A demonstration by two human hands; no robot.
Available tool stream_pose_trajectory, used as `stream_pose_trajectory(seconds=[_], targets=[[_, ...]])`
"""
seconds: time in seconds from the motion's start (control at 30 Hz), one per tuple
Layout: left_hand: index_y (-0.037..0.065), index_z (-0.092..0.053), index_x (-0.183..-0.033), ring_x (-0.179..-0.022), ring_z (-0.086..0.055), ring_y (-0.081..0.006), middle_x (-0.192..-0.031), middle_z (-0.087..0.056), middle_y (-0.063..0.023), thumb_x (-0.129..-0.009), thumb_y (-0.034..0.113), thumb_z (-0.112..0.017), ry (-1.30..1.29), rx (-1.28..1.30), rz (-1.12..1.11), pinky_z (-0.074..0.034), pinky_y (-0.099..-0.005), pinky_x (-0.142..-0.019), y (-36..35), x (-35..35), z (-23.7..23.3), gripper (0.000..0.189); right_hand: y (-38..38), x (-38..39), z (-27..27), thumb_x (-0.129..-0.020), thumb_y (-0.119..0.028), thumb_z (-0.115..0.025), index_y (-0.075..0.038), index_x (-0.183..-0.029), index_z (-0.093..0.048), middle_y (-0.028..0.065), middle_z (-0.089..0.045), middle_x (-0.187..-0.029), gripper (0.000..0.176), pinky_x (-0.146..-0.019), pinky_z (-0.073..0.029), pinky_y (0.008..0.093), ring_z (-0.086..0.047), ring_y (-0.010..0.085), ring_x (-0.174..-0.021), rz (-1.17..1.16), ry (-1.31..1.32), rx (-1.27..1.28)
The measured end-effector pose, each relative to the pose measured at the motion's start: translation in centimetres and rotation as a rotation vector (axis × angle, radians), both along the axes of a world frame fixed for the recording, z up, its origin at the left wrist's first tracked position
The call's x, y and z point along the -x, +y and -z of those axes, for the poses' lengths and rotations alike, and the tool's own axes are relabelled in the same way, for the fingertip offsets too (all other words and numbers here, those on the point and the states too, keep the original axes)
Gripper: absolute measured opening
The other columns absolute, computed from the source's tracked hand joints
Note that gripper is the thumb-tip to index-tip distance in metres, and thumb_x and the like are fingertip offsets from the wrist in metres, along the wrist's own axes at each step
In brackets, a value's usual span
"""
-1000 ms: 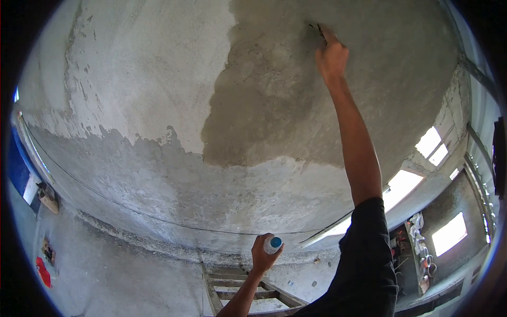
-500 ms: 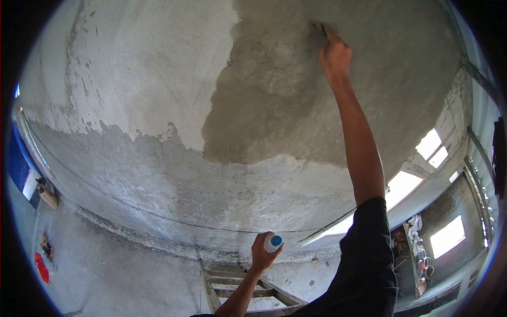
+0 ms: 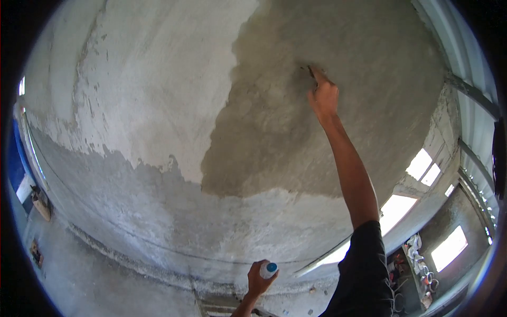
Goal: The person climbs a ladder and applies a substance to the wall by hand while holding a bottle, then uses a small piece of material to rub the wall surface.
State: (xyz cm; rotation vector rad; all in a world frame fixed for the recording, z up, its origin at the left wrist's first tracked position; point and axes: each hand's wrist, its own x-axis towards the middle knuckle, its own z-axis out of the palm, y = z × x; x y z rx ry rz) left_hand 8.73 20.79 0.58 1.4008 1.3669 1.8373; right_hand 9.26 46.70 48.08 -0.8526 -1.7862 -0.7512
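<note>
The dark tool (image 3: 310, 71) lies at the tips of the right hand's (image 3: 324, 99) fingers, just up and to their left, against the wall or very near it. Those fingers look closed on it, narrow rather than spread; its long axis seems to run on from them, up and slightly left, though the hand hides most of it and its working end cannot be made out. The right hand is by far the nearer one. The left hand (image 3: 256, 280), well apart below, has its fingers curled around a pale bottle (image 3: 267, 272), whose blue cap (image 3: 272, 267) faces the camera.

Around the right fingers spreads a dark, damp-looking patch (image 3: 264, 137) of the wall (image 3: 148, 79). Left of them, past its ragged edge, the surface is paler; below them comes a mottled grey band, crossed by a thin cable (image 3: 158, 245). Part of a wooden frame (image 3: 222, 309) shows below the left fingers. Far to the right of both hands are a bright window (image 3: 449, 248) and a cluttered shelf (image 3: 420, 272).
</note>
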Motion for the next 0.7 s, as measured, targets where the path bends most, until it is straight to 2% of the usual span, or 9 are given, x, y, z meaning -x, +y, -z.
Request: stream_pose_trajectory(seconds=[0.1,0.2,0.37,0.43,0.47,0.57,0.6,0.63,0.7], targets=[[0.006,-0.06,-0.097,-0.085,-0.061,-0.0301,-0.091,-0.061,-0.0126,-0.062,0.022,-0.085,0.033,-0.009,-0.017,-0.05,-0.0384,-0.075,0.1,0.2,0.4,0.045,3.7,0.4,-2.2,-0.074,0.004,-0.063,-0.003,-0.126,-0.051,0.0231,-0.051,-0.129,0.053,-0.087,-0.052,0.0394,-0.059,0.0344,-0.107,0.015,0.104,-0.098],[0.006,-0.061,-0.097,-0.083,-0.061,-0.0301,-0.089,-0.061,-0.0128,-0.062,0.023,-0.086,0.028,0.036,-0.016,-0.05,-0.0388,-0.073,0.2,0.6,0.1,0.047,6.2,2.2,1.7,-0.074,0.009,-0.058,0.001,-0.128,-0.05,0.0195,-0.05,-0.132,0.055,-0.09,-0.051,0.0373,-0.061,0.0315,-0.106,0.042,0.144,-0.304],[0.006,-0.06,-0.098,-0.084,-0.062,-0.0295,-0.09,-0.061,-0.0127,-0.062,0.023,-0.086,0.007,0.01,-0.003,-0.05,-0.039,-0.074,0.2,0.4,0.1,0.047,3.9,3.3,11.6,-0.073,0.012,-0.057,0.003,-0.124,-0.051,0.0201,-0.053,-0.129,0.052,-0.091,-0.051,0.0378,-0.059,0.0314,-0.11,-0.055,-0.146,-0.182],[0.005,-0.06,-0.098,-0.084,-0.062,-0.0295,-0.09,-0.061,-0.0127,-0.062,0.023,-0.085,0.032,0.029,-0.008,-0.05,-0.0388,-0.074,0.1,0.6,0.1,0.047,2.3,3.2,12.9,-0.076,0.009,-0.057,0.004,-0.12,-0.053,0.0215,-0.057,-0.123,0.045,-0.085,-0.053,0.0369,-0.064,0.0314,-0.099,-0.187,-0.338,-0.005],[0.005,-0.06,-0.098,-0.084,-0.062,-0.0297,-0.09,-0.061,-0.0128,-0.063,0.023,-0.085,0.009,0.022,-0.008,-0.05,-0.0388,-0.074,0.2,0.4,0.3,0.046,1.1,3.1,12.2,-0.076,0.009,-0.057,0.004,-0.12,-0.053,0.0215,-0.057,-0.123,0.045,-0.085,-0.053,0.0369,-0.064,0.0314,-0.099,-0.191,-0.339,0.008],[0.006,-0.06,-0.098,-0.085,-0.062,-0.0293,-0.092,-0.061,-0.0125,-0.063,0.023,-0.085,0.012,0.039,-0.001,-0.049,-0.039,-0.074,0.3,0.6,0.6,0.046,0.7,1.2,6.2,-0.084,-0.001,-0.057,0.002,-0.114,-0.058,0.0199,-0.064,-0.107,0.031,-0.074,-0.055,0.0352,-0.067,0.0309,-0.082,-0.08,-0.047,-0.066],[0.006,-0.059,-0.099,-0.086,-0.062,-0.0287,-0.094,-0.061,-0.0121,-0.064,0.023,-0.085,0.038,0.05,0.007,-0.049,-0.0391,-0.076,0.2,0.8,0.4,0.047,1.0,0.7,4.1,-0.081,-0.001,-0.06,0.0,-0.111,-0.058,0.0196,-0.064,-0.1,0.03,-0.07,-0.053,0.0381,-0.065,0.032,-0.079,-0.037,0.106,-0.139],[0.006,-0.059,-0.099,-0.086,-0.062,-0.0287,-0.094,-0.061,-0.0121,-0.064,0.023,-0.085,0.036,0.059,0.005,-0.049,-0.0391,-0.076,0.2,1.0,0.2,0.047,1.6,-0.3,1.9,-0.084,-0.003,-0.06,0.0,-0.114,-0.058,0.019,-0.064,-0.102,0.03,-0.072,-0.054,0.0378,-0.065,0.0314,-0.081,-0.068,0.149,-0.216],[0.005,-0.06,-0.097,-0.083,-0.061,-0.0294,-0.089,-0.061,-0.0129,-0.063,0.021,-0.084,0.033,0.011,-0.025,-0.049,-0.0387,-0.073,0.2,1.1,-0.4,0.044,1.6,-0.9,-1.1,-0.083,0.0,-0.06,0.0,-0.119,-0.056,0.0195,-0.062,-0.112,0.036,-0.078,-0.053,0.0373,-0.066,0.0322,-0.087,-0.08,0.281,-0.161]])
